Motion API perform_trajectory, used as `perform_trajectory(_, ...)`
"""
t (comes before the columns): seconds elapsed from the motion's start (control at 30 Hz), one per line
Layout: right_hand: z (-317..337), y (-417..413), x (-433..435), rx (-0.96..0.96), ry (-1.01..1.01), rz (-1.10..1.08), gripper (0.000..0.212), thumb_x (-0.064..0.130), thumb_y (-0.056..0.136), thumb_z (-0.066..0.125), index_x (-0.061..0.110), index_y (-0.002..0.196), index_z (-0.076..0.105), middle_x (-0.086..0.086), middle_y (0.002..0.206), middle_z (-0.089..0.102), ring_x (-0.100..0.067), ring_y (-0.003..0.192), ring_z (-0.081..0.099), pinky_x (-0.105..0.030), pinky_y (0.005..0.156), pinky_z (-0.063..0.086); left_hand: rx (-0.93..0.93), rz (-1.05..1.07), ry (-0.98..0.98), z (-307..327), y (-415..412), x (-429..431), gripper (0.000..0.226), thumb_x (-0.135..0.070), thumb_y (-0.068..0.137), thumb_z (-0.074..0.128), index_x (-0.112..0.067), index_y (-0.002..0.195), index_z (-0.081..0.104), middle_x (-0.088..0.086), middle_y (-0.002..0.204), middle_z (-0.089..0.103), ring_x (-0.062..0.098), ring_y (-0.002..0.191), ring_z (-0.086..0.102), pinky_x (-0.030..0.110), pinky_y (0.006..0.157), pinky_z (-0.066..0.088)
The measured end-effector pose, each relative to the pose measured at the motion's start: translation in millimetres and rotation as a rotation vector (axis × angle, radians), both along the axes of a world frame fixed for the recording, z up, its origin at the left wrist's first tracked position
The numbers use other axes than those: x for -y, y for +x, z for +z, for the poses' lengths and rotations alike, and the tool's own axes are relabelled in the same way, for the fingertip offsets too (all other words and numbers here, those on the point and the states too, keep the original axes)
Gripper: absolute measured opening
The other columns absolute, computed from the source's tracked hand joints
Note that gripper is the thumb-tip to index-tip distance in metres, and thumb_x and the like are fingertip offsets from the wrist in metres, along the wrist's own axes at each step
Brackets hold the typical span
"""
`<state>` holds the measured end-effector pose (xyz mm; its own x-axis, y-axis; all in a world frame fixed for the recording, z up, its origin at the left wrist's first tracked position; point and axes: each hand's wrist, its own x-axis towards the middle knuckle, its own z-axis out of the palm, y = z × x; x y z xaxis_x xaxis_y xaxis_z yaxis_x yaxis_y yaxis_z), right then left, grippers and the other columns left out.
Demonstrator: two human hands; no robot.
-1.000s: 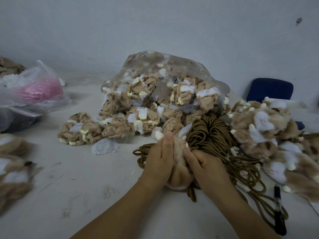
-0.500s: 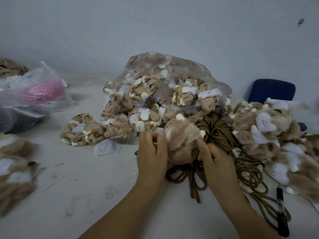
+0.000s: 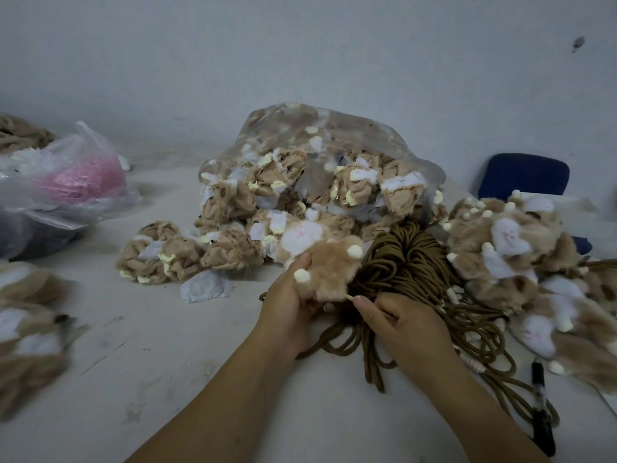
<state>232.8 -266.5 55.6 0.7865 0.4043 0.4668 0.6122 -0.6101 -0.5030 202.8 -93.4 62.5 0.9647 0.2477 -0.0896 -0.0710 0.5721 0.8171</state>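
Note:
A tan plush toy skin (image 3: 329,262) with a white face patch and small cream nubs is held up just above the white table (image 3: 160,355). My left hand (image 3: 288,305) grips its lower left side. My right hand (image 3: 397,324) pinches its bottom edge with thumb and forefinger, the other fingers curled. Under and behind both hands lies a bundle of brown cord (image 3: 407,272).
A clear bag (image 3: 320,138) of inside-out plush skins stands behind, with a few (image 3: 167,255) spilled to its left. A heap of finished furry skins (image 3: 510,262) fills the right. A black marker (image 3: 539,406) lies at right front. A pink-filled bag (image 3: 70,175) sits far left, and a blue chair (image 3: 524,173) stands behind right.
The plush skin has been lifted and turned fur side out, its white face now upward. My right hand has slid down to its bottom edge.

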Motion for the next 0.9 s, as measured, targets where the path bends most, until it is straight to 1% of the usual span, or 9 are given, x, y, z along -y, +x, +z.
perform_trajectory(0.13,-0.7,3.1,3.1,-0.021,-0.038,-0.092,0.065,0.074,0.079,0.028,0.018,0.056,0.048,-0.002,0.051,0.046,-0.017,0.051,0.047,-0.034,0.047,0.037,0.047,0.170,0.055,2.7,-0.3,-2.6,0.027,-0.035,0.098,0.051,-0.022,0.108,0.073,0.001,0.108,0.075,0.014,0.098,0.071,0.026,0.075,0.056)
perform_trajectory(0.23,0.6,2.4,2.3,-0.057,-0.023,-0.121,0.060,0.074,0.080,0.029,0.021,0.052,0.039,0.002,0.046,0.037,-0.016,0.048,0.042,-0.033,0.046,0.035,0.034,0.253,0.158,-0.9,0.6,-2.2,0.027,-0.045,0.088,0.058,-0.029,0.099,0.076,-0.004,0.106,0.075,0.013,0.101,0.070,0.038,0.095,0.051)
perform_trajectory(0.3,1.7,1.0,2.2,-0.065,-0.018,-0.124,0.058,0.073,0.080,0.030,0.022,0.051,0.036,0.004,0.045,0.035,-0.012,0.045,0.038,-0.032,0.046,0.033,0.053,0.281,0.211,-2.5,1.3,-1.5,0.033,-0.051,0.082,0.057,-0.031,0.100,0.076,-0.005,0.106,0.075,0.013,0.103,0.069,0.042,0.099,0.050)
perform_trajectory(0.43,5.1,1.3,5.3,-0.097,0.005,-0.134,0.059,0.072,0.078,0.031,0.021,0.050,0.037,0.004,0.043,0.036,-0.010,0.042,0.035,-0.032,0.046,0.032,0.130,0.300,0.199,-1.3,0.4,-3.8,0.024,-0.043,0.092,0.052,-0.040,0.094,0.077,-0.004,0.107,0.075,0.012,0.103,0.070,0.037,0.093,0.051)
perform_trajectory(0.57,6.4,0.9,5.3,-0.117,0.026,-0.123,0.061,0.071,0.079,0.033,0.018,0.052,0.040,0.004,0.044,0.035,-0.010,0.043,0.036,-0.033,0.047,0.034,0.141,0.266,0.277,-3.3,0.1,-2.3,0.028,-0.037,0.100,0.051,-0.023,0.109,0.073,-0.002,0.109,0.075,0.014,0.105,0.069,0.034,0.092,0.052)
perform_trajectory(0.63,5.4,-0.1,3.8,-0.102,0.029,-0.105,0.060,0.070,0.079,0.034,0.016,0.052,0.040,0.005,0.044,0.037,-0.010,0.044,0.038,-0.031,0.047,0.033,0.164,0.230,0.373,-4.6,-1.3,3.4,0.026,-0.039,0.099,0.052,-0.024,0.109,0.071,-0.008,0.105,0.075,0.008,0.102,0.069,0.022,0.084,0.054)
perform_trajectory(0.7,4.7,0.5,3.3,-0.101,0.040,-0.115,0.062,0.071,0.077,0.030,0.016,0.055,0.045,0.003,0.046,0.042,-0.012,0.046,0.043,-0.030,0.047,0.033,0.191,0.184,0.477,-6.8,-3.6,7.9,0.024,-0.045,0.095,0.051,-0.031,0.102,0.070,-0.017,0.100,0.075,0.000,0.096,0.068,0.011,0.074,0.051)
perform_trajectory(0.83,4.4,2.9,6.0,-0.116,0.074,-0.130,0.066,0.072,0.076,0.027,0.013,0.058,0.049,-0.005,0.051,0.049,-0.018,0.050,0.048,-0.037,0.050,0.038,0.231,0.179,0.616,-11.3,-5.2,11.3,0.039,-0.056,0.089,0.044,-0.027,0.102,0.067,-0.006,0.104,0.072,0.007,0.101,0.067,0.021,0.084,0.053)
perform_trajectory(0.9,4.8,2.6,6.9,-0.111,0.086,-0.109,0.062,0.071,0.077,0.029,0.016,0.054,0.045,0.000,0.047,0.045,-0.014,0.047,0.044,-0.036,0.049,0.036,0.235,0.194,0.595,-10.2,-6.3,11.5,0.041,-0.058,0.089,0.040,-0.029,0.102,0.066,-0.011,0.103,0.072,0.001,0.101,0.065,0.014,0.083,0.050)
